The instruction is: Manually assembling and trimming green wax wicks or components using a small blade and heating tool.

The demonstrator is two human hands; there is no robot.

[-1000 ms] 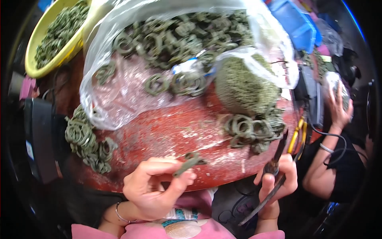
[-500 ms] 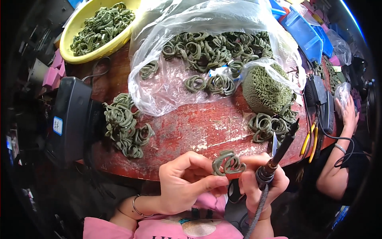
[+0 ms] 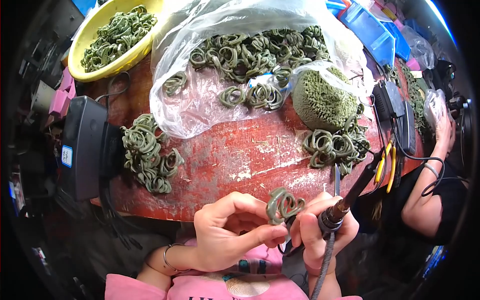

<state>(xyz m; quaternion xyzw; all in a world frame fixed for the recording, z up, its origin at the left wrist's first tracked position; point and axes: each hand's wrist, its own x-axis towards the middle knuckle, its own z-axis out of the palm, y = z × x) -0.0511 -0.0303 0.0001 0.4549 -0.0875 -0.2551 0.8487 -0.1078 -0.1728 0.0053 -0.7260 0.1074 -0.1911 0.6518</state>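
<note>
A dark green openwork ring piece (image 3: 285, 204), made of several curling loops, is pinched between the thumb and fingers of my left hand (image 3: 230, 227). My right hand (image 3: 325, 227) is closed round a pen-like tool (image 3: 334, 216) with a dark handle, a long black shaft slanting up to the right and a grey ribbed cord hanging below. A narrow metal blade (image 3: 337, 176) stands up beyond the right fingers; whether it belongs to the tool, I cannot tell. My right fingertips are close beside the ring piece, and their contact with it is unclear.
Similar green rings (image 3: 150, 155) are heaped left and right on the worn red table (image 3: 225, 165). A clear plastic bag (image 3: 175, 117) holds more, as does a yellow basin (image 3: 82, 75). Yellow-handled pliers (image 3: 384, 162), black boxes and cables flank the table. A co-worker's arm (image 3: 425, 200) is at right.
The ring piece has turned between my left fingers and now shows more edge-on. My right fingers have curled closer to it. The table's contents have shifted slightly left and up in view.
</note>
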